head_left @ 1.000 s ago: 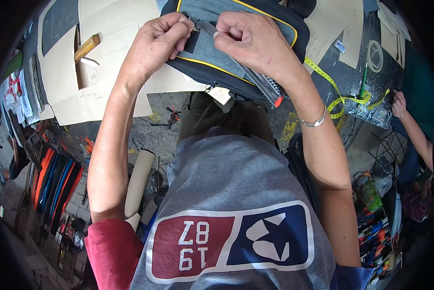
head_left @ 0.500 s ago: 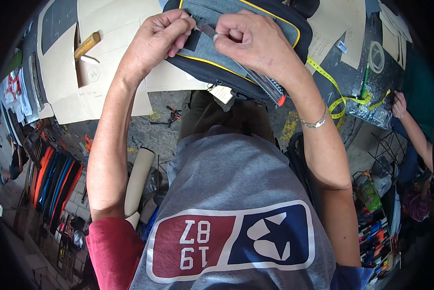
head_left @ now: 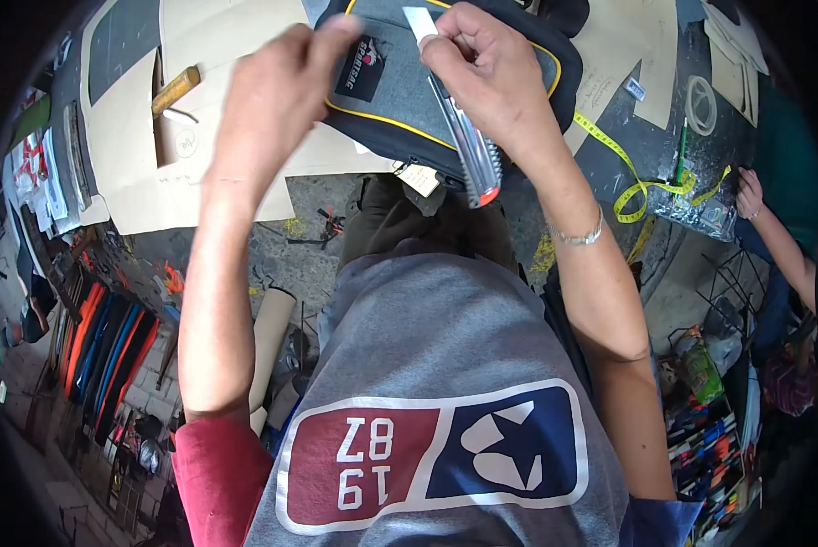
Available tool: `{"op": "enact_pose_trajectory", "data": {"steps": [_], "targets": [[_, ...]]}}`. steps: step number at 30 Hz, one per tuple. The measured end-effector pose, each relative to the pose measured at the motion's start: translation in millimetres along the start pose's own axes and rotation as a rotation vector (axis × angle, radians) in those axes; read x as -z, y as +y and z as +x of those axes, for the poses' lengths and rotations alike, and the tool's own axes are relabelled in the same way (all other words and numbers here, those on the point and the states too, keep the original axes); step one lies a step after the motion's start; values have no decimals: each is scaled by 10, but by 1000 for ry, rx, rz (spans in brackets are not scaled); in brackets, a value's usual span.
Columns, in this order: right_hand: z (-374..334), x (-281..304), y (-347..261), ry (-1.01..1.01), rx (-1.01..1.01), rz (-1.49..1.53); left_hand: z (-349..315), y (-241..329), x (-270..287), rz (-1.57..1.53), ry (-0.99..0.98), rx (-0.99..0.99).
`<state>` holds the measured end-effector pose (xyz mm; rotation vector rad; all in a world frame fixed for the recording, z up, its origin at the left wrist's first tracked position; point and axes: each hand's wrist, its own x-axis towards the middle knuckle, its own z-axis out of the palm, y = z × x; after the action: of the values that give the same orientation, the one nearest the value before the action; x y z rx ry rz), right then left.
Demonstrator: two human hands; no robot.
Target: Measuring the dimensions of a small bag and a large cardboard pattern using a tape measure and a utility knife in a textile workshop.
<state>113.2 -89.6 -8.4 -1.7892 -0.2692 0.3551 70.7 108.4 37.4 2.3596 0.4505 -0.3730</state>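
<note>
A grey and black bag (head_left: 400, 87) with yellow piping lies on the table at the top of the view. A small black label patch (head_left: 362, 80) sits on its grey panel. My right hand (head_left: 486, 68) is closed round a snap-off utility knife (head_left: 471, 150), over the right part of the bag. The knife's blade points away from me; its red-tipped end points toward me. My left hand (head_left: 277, 100), blurred by motion, is in the air just left of the patch, thumb apart from the fingers, with nothing visible in it. A paper tag (head_left: 418, 177) hangs at the bag's near edge.
Large paper patterns (head_left: 154, 201) and a wooden handle (head_left: 176, 89) lie on the left. On the right are a yellow tape measure (head_left: 630, 208), a tape roll (head_left: 701, 105) and a green pencil (head_left: 681, 150). Another person's hand (head_left: 749, 194) rests at the table's right edge.
My left hand has moved left, away from the patch and the knife tip, and its pinch has loosened. The knife has turned more upright, with its blade now pointing away from me.
</note>
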Motion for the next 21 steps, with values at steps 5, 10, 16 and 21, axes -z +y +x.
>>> {"op": "enact_pose_trajectory", "data": {"steps": [5, 10, 16, 21], "targets": [[-134, -155, -51, 80, -54, 56, 31, 68, -336, 453, 106, -243], [-150, -129, -10, -13, -101, -151, 85, -93, -331, 351, 46, -307], [-114, -110, 16, -121, 35, -301, 98, -228, -272, 92, -86, -163], [-95, -105, 16, -214, 92, -289, 121, -270, -241, -56, -145, -108]]}}
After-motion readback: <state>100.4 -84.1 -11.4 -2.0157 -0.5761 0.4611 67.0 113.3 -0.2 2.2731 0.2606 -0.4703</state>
